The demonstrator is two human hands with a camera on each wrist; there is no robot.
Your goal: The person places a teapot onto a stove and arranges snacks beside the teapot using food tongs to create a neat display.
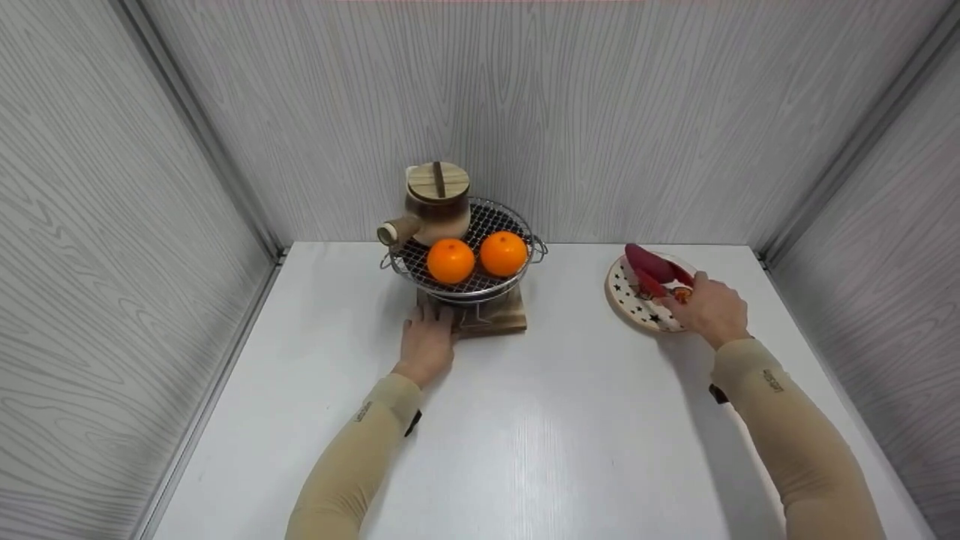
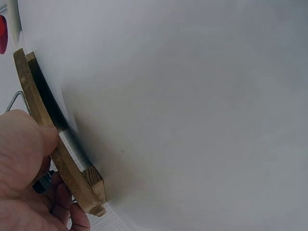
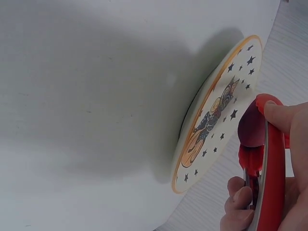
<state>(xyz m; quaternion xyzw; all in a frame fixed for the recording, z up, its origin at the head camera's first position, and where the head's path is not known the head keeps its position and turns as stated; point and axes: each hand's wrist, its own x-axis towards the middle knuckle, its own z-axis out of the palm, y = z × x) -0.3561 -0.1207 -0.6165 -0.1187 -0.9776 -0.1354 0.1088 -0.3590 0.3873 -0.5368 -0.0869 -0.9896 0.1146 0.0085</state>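
Note:
My right hand [image 1: 718, 307] grips a pair of red tongs [image 3: 274, 178] at the right. Between the tongs' ends is a purple sweet potato [image 1: 647, 264], above a round plate [image 1: 624, 297] with black stars and an orange rim. At the centre left, my left hand [image 1: 427, 346] holds the front left corner of a wooden base [image 1: 506, 319]. In the left wrist view the thumb lies against the board's edge [image 2: 67, 168], with the fingers bent on its far side. A round wire grill [image 1: 491, 219] stands on that base.
On the grill sit two oranges [image 1: 451, 261] and a brown side-handled teapot [image 1: 441, 219] with a wooden lid. Grey wood-grain panels [image 1: 570, 112] close off the back and both sides of the white table [image 1: 540, 420].

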